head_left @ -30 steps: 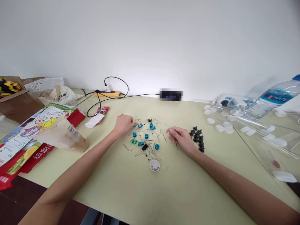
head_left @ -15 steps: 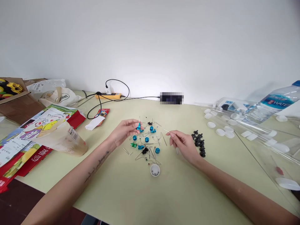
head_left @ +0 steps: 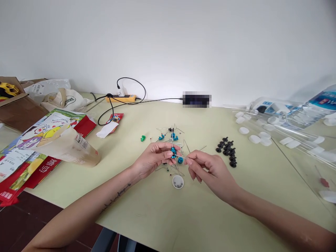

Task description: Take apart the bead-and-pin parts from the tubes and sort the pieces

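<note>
Left hand (head_left: 152,159) has a small blue part (head_left: 173,152) pinched in its fingertips, held up above the desk (head_left: 147,213) roughly mid-view; right hand (head_left: 211,171) grips a thin metal rod (head_left: 180,156), its far end at the blue part's side, can't tell if it's seated in it. White dish (head_left: 178,177) with small bits inside sits on the near side of the hands, black parts (head_left: 228,151) are bunched just right of the right hand, green piece (head_left: 142,138) lies beyond the left.
</note>
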A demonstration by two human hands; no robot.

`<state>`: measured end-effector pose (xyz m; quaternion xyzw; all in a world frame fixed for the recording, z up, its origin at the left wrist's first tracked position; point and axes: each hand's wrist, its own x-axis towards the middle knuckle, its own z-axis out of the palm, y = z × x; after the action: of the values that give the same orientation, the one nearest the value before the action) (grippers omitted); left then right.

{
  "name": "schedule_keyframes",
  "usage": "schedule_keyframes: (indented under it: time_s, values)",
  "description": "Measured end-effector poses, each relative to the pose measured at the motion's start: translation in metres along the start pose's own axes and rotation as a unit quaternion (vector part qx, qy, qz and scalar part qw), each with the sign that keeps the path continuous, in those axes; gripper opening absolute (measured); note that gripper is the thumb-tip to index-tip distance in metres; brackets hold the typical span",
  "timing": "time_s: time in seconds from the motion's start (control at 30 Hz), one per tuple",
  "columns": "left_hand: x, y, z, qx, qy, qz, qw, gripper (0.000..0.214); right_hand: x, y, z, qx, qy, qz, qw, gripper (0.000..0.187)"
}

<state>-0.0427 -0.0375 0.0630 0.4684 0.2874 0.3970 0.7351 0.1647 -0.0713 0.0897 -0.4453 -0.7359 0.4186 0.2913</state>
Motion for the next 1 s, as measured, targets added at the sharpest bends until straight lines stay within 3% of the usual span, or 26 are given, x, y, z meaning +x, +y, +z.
schedule_keyframes:
  time_s: [0.27,0.5,0.77,1.0]
  values:
    - [-0.0009,-0.0031,0.0046,0.042,0.009,0.016,0.999,0.019,0.0009,0.0001,-0.0009,0.009,-0.008,0.021,1.0,0.025]
    - [-0.0004,-0.0041,0.0048,0.086,0.052,0.019,0.995,0.017,0.0035,0.002,-0.0025,0.07,-0.013,0.039,0.997,0.024]
    - [0.0015,-0.0026,0.0012,0.077,-0.01,0.035,0.996,0.017,0.0052,0.0042,-0.0015,0.103,-0.03,0.063,0.992,0.025]
    - [0.0009,-0.0028,0.0054,0.125,-0.003,0.038,0.991,0.014,0.0075,0.0025,-0.002,0.153,-0.046,0.096,0.982,0.024]
